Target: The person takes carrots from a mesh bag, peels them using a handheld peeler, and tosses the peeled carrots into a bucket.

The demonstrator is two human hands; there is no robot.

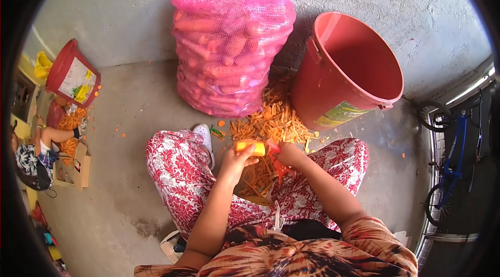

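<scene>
My left hand (235,163) grips a bright yellow-orange carrot (251,148), thumb on top and fingers around its lower side. Closed around what looks like a red peeler (273,146), my right hand (290,155) is right at the carrot's right end. The peeler's blade is too small to make out. Reddish-orange strips (282,169) hang just below my right hand. Beneath and beyond both hands lies a heap of orange carrot peelings (273,120), with more peelings between my legs.
A full pink mesh sack of carrots (229,53) stands against the wall. Right of it is a large red bucket (323,84). At far left, another person (36,154) sits near a tilted red bucket (62,71) and a cardboard box (80,167). A blue bicycle (452,173) is at right.
</scene>
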